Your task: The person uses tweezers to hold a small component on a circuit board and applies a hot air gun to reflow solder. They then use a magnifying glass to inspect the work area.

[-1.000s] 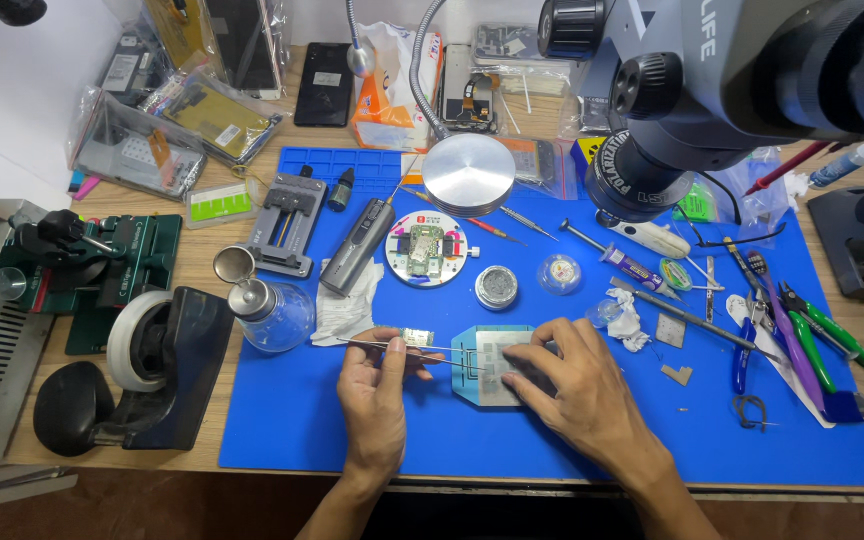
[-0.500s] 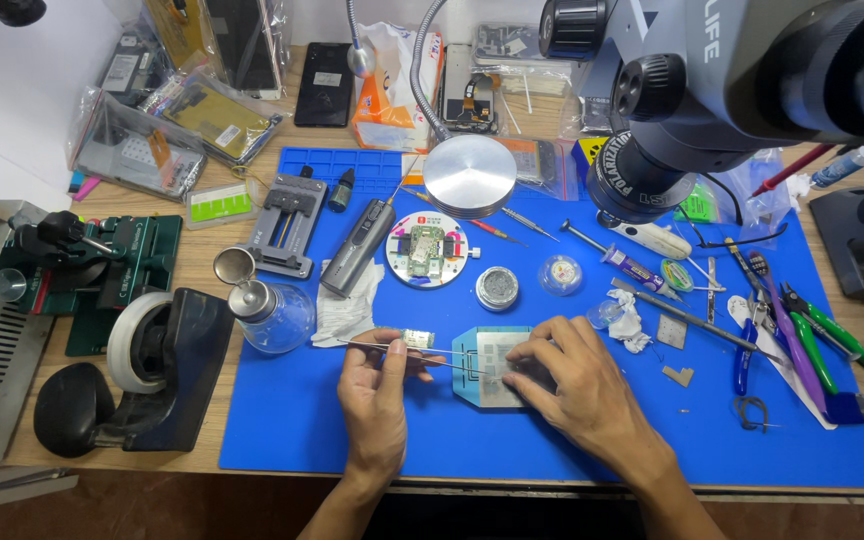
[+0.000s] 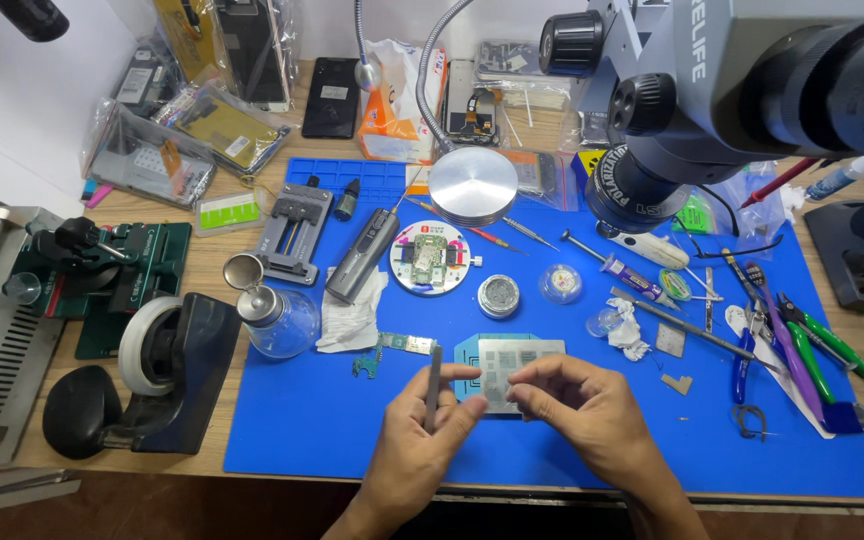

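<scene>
My left hand (image 3: 422, 432) holds slim metal tweezers (image 3: 433, 385) upright, tips pointing away from me, beside a small green circuit board (image 3: 392, 348) lying on the blue mat (image 3: 292, 420). My right hand (image 3: 577, 410) pinches the near edge of a thin grey metal stencil sheet (image 3: 518, 362) that lies on a light-blue hexagonal holder (image 3: 464, 350). Both hands meet at the stencil's front-left corner, thumbs and fingertips touching it.
A microscope head (image 3: 712, 90) overhangs the right rear. A round white fixture with a board (image 3: 430, 258), small tins (image 3: 499, 296), a glass bottle (image 3: 277, 318), a tape dispenser (image 3: 157, 365), screwdrivers and cutters (image 3: 792, 340) surround the hands. Phones and bagged parts lie at the back.
The left hand has turned the tweezers from lying flat and pointing right to standing upright. Both hands have drawn together over the stencil's near edge.
</scene>
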